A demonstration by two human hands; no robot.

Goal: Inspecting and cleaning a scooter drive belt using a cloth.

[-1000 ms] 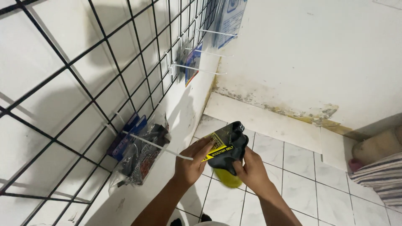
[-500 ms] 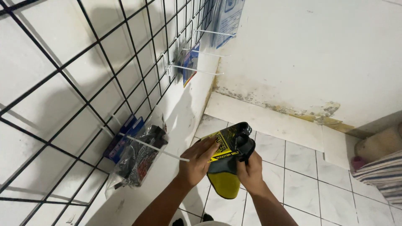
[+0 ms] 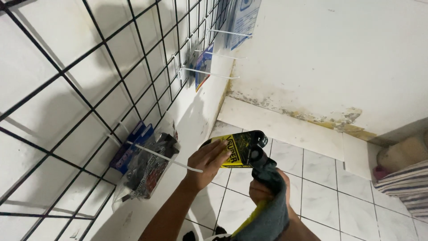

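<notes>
Both hands are working on one yellow-and-black packaged item (image 3: 238, 149), which is being held in the air just off the tip of a white hook (image 3: 162, 157) on the black wire grid (image 3: 89, 89). The left hand (image 3: 207, 163) is gripping the item's near end with curled fingers, while the right hand (image 3: 263, 189), closed around a dark grey cloth (image 3: 269, 205), is pressing it against the far end. Judging by this, wiping is under way and the item is not yet hanging beside the bagged goods (image 3: 149, 167).
</notes>
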